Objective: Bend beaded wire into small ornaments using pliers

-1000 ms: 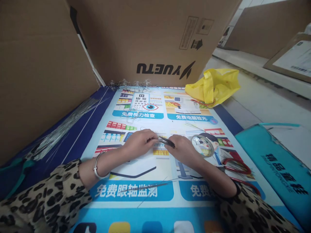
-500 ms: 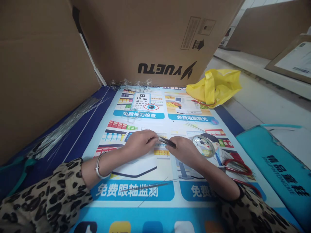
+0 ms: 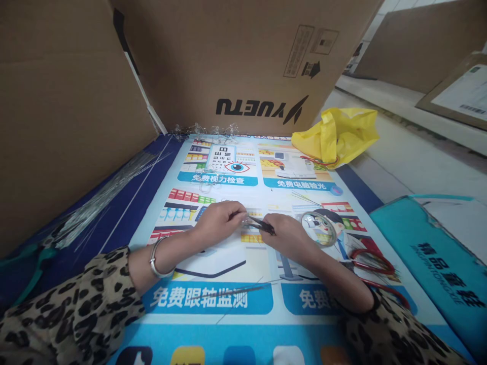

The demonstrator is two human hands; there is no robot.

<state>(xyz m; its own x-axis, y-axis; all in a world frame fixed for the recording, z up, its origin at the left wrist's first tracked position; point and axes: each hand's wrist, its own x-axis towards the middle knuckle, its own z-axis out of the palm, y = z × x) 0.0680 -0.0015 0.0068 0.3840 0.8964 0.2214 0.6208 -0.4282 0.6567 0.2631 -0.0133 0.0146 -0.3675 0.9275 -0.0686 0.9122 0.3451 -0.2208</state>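
Note:
My left hand, closed in a pinch, holds a small piece of thin shiny wire at the middle of the printed sheet. Just to its right, my right hand is closed around a dark slim-jawed tool, tweezers or small pliers; its back part is hidden in the fingers. The tips point left and meet the wire piece at my left fingertips. A roll of clear tape lies beyond my right wrist. Red-handled scissors are partly under my right forearm. Loose straight wires lie in front of me.
Cardboard walls stand at the back and left. Bent wire pieces lie along the back edge. A wire bundle and a green-handled tool are at left. A yellow bag and teal box sit at right.
The tool in my right hand has turned slightly and its jaws show spread apart. More of the wire piece shows at my left fingertips. Both arms stay nearly in place.

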